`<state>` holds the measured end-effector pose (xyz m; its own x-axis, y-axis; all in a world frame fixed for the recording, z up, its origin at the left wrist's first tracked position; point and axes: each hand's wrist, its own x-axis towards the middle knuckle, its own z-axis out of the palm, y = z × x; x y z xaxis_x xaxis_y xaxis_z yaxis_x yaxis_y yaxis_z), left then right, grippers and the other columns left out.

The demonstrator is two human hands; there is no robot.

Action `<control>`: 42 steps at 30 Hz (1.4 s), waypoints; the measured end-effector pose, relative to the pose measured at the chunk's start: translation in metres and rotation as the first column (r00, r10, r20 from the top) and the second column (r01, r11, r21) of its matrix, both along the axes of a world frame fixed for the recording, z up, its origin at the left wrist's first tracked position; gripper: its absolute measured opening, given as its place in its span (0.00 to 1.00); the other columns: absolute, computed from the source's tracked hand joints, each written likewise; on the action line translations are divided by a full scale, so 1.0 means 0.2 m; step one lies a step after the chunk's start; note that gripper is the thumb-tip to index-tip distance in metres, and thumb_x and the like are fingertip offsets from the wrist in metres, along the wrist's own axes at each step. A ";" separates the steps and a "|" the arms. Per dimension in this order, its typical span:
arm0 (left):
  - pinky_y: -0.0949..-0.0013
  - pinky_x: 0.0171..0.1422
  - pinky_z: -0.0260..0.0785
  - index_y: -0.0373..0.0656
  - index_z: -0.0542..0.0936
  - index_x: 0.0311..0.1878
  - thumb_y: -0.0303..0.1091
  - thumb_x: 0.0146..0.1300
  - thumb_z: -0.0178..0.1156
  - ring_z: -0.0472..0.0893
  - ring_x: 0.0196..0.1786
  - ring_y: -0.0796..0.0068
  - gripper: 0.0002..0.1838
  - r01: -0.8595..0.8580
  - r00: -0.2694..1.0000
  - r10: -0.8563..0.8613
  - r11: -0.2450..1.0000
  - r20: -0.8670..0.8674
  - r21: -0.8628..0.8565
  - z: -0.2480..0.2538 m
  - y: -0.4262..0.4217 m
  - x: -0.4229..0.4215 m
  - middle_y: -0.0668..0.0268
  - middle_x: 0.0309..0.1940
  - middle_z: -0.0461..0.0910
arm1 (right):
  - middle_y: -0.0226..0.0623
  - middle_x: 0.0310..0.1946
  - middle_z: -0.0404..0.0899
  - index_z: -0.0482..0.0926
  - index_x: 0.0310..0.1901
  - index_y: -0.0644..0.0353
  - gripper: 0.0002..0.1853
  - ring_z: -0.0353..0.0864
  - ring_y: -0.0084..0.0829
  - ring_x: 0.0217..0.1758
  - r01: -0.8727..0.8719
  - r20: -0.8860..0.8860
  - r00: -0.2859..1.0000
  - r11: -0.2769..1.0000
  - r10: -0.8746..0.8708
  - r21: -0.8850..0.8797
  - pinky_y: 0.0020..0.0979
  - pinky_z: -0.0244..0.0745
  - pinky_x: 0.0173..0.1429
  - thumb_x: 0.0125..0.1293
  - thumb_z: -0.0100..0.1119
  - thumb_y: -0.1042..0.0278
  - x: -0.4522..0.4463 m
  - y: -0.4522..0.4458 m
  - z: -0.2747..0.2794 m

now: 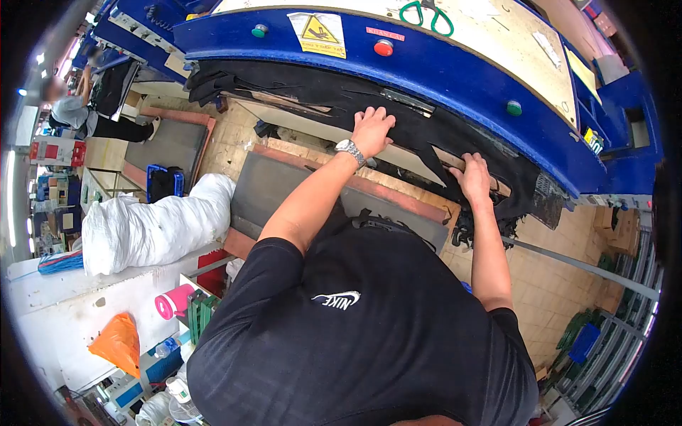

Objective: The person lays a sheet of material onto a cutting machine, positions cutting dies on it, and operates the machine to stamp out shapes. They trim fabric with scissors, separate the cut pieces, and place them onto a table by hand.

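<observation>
A long strip of black sheet material (408, 121), with cut gaps and loose edges, lies along the front of a blue machine (455, 74). My left hand (373, 131), with a metal watch (349, 150) at the wrist, rests on it with slightly bent fingers spread over the top. Farther right, my right hand (474, 176) has its fingers bent over the black material, the thumb apart beside a long gap. Tan strips (447, 157) show through that gap. Black scraps (490, 226) hang below my right hand. The undersides of both hands are hidden.
Green-handled scissors (428, 15) lie on the machine top. A red button (383, 47), green buttons (513, 108) and a warning sign (317, 35) are on its front. Below is a dark mat (284, 188). A white sack (156, 220) stands left; another person (78, 110) works beyond.
</observation>
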<state>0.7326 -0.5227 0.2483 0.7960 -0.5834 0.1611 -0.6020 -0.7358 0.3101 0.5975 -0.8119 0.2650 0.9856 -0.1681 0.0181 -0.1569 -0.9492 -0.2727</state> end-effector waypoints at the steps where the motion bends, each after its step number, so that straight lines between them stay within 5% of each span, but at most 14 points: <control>1: 0.49 0.60 0.63 0.52 0.82 0.50 0.38 0.52 0.79 0.73 0.59 0.56 0.22 0.002 1.000 -0.002 1.000 -0.017 0.009 0.01 0.00 0.00 0.64 0.50 0.75 | 0.48 0.52 0.80 0.83 0.54 0.62 0.25 0.78 0.53 0.60 0.010 -0.004 1.000 1.000 -0.010 -0.006 0.48 0.76 0.64 0.58 0.78 0.62 0.00 0.00 -0.01; 16: 0.49 0.58 0.63 0.51 0.82 0.48 0.36 0.49 0.79 0.73 0.57 0.55 0.22 0.007 1.000 -0.008 0.999 -0.016 -0.033 0.02 0.02 -0.06 0.64 0.48 0.75 | 0.53 0.48 0.79 0.81 0.51 0.67 0.22 0.78 0.56 0.57 -0.064 0.020 0.998 0.998 0.064 0.012 0.49 0.76 0.59 0.58 0.76 0.69 -0.02 -0.01 0.02; 22: 0.54 0.58 0.63 0.49 0.82 0.48 0.47 0.47 0.81 0.72 0.54 0.57 0.27 0.047 0.994 -0.052 0.997 -0.091 -0.064 0.06 0.19 -0.27 0.64 0.47 0.73 | 0.53 0.47 0.83 0.84 0.46 0.66 0.21 0.83 0.55 0.54 -0.154 -0.322 0.925 0.974 0.201 0.165 0.50 0.79 0.57 0.57 0.78 0.61 -0.08 0.02 0.23; 25: 0.56 0.61 0.68 0.47 0.85 0.54 0.51 0.52 0.81 0.77 0.54 0.62 0.29 0.107 0.927 -0.136 0.989 -0.348 -0.101 0.19 0.36 -0.33 0.63 0.46 0.79 | 0.54 0.39 0.85 0.85 0.44 0.65 0.20 0.86 0.54 0.47 -0.080 -0.568 0.798 0.969 0.202 0.232 0.48 0.80 0.53 0.59 0.77 0.57 0.00 0.12 0.43; 27: 0.61 0.61 0.74 0.45 0.85 0.58 0.49 0.56 0.81 0.82 0.54 0.68 0.30 -0.050 0.690 -0.218 0.937 -0.691 -0.345 0.18 0.46 -0.24 0.64 0.49 0.84 | 0.52 0.42 0.85 0.85 0.46 0.64 0.19 0.85 0.52 0.48 -0.148 -0.438 0.875 0.975 0.208 0.167 0.47 0.80 0.52 0.61 0.75 0.58 0.09 0.21 0.43; 28: 0.66 0.59 0.78 0.43 0.85 0.59 0.46 0.59 0.80 0.84 0.53 0.74 0.28 -0.144 0.657 -0.178 0.924 -0.733 -0.354 0.26 0.49 -0.21 0.65 0.52 0.86 | 0.50 0.43 0.84 0.84 0.46 0.64 0.19 0.85 0.50 0.49 -0.224 -0.192 0.943 0.945 0.271 0.237 0.46 0.80 0.52 0.63 0.75 0.58 0.15 0.24 0.38; 29: 0.66 0.58 0.78 0.42 0.85 0.59 0.42 0.63 0.77 0.83 0.52 0.77 0.24 -0.238 0.685 -0.140 0.884 -0.715 -0.402 0.25 0.53 -0.15 0.66 0.49 0.86 | 0.48 0.45 0.84 0.84 0.47 0.63 0.19 0.85 0.49 0.50 -0.315 0.073 0.949 0.906 0.307 0.283 0.45 0.80 0.52 0.64 0.74 0.57 0.22 0.29 0.31; 31: 0.67 0.56 0.77 0.39 0.86 0.56 0.38 0.72 0.68 0.85 0.49 0.74 0.15 -0.374 0.823 0.107 0.842 -0.558 -0.389 0.28 0.58 -0.02 0.65 0.48 0.88 | 0.44 0.46 0.83 0.84 0.49 0.63 0.19 0.83 0.47 0.53 -0.436 0.305 0.885 0.857 0.353 0.275 0.44 0.80 0.53 0.65 0.73 0.57 0.40 0.45 0.25; 32: 0.67 0.53 0.78 0.39 0.87 0.53 0.37 0.74 0.66 0.86 0.45 0.75 0.13 -0.397 0.895 0.233 0.807 -0.380 -0.438 0.22 0.63 0.05 0.62 0.43 0.89 | 0.43 0.46 0.83 0.84 0.50 0.63 0.20 0.83 0.46 0.53 -0.468 0.332 0.866 0.839 0.374 0.278 0.43 0.79 0.54 0.64 0.73 0.56 0.47 0.54 0.23; 35: 0.69 0.52 0.78 0.37 0.85 0.58 0.37 0.78 0.61 0.86 0.47 0.77 0.16 -0.581 0.776 0.293 0.678 -0.559 -0.450 0.18 0.74 0.22 0.62 0.45 0.90 | 0.42 0.49 0.84 0.83 0.56 0.62 0.30 0.83 0.45 0.53 -0.535 0.261 0.841 0.804 0.474 0.260 0.42 0.78 0.57 0.62 0.74 0.47 0.60 0.82 0.14; 38: 0.67 0.59 0.78 0.40 0.83 0.63 0.39 0.82 0.55 0.84 0.54 0.77 0.17 -0.711 0.598 0.316 0.634 -0.737 -0.305 0.19 0.75 0.31 0.65 0.53 0.87 | 0.50 0.52 0.82 0.73 0.68 0.69 0.56 0.81 0.47 0.58 -0.503 0.015 0.862 0.852 0.507 0.147 0.47 0.74 0.62 0.50 0.74 0.26 0.60 1.07 0.18; 40: 0.68 0.58 0.77 0.42 0.84 0.62 0.40 0.83 0.52 0.83 0.53 0.78 0.17 -0.820 0.375 0.138 0.511 -0.917 -0.259 0.12 0.76 0.35 0.68 0.51 0.87 | 0.52 0.54 0.79 0.70 0.70 0.70 0.54 0.79 0.50 0.60 -0.471 -0.013 0.880 0.876 0.474 0.100 0.50 0.72 0.64 0.51 0.77 0.35 0.55 1.20 0.10; 42: 0.68 0.58 0.77 0.43 0.84 0.61 0.40 0.84 0.51 0.83 0.52 0.79 0.17 -0.803 0.352 0.129 0.550 -0.927 -0.228 0.05 0.79 0.35 0.69 0.50 0.86 | 0.53 0.56 0.79 0.68 0.72 0.70 0.55 0.79 0.51 0.61 -0.441 -0.023 0.896 0.896 0.443 0.058 0.51 0.72 0.64 0.51 0.79 0.39 0.54 1.23 0.06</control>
